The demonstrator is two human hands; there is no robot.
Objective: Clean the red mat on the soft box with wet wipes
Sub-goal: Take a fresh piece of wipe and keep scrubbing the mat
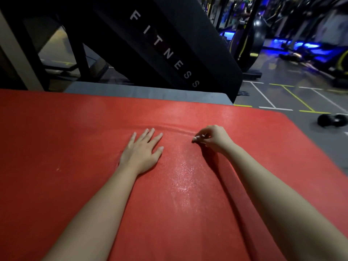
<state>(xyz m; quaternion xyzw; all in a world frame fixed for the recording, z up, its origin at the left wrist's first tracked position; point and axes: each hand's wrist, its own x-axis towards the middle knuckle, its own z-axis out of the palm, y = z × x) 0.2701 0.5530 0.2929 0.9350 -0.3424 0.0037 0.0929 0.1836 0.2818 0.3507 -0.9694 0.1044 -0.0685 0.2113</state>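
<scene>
The red mat (94, 138) covers the top of the grey soft box (150, 91) and fills most of the view. My left hand (142, 151) lies flat on the mat, palm down with fingers spread. To its right, my right hand (212, 138) has curled fingers that press a small pale wad, apparently a wet wipe (197, 138), onto the mat. Most of the wipe is hidden in the fingers. A shallow crease (175, 129) in the mat runs between the two hands. A wet sheen (183, 176) glistens on the mat between my forearms.
A black slanted panel lettered FITNESS (169, 53) rises just behind the box. A black dumbbell (332, 120) lies on the grey marked floor (282, 95) to the right. Gym machines with blue lights stand at the far right back.
</scene>
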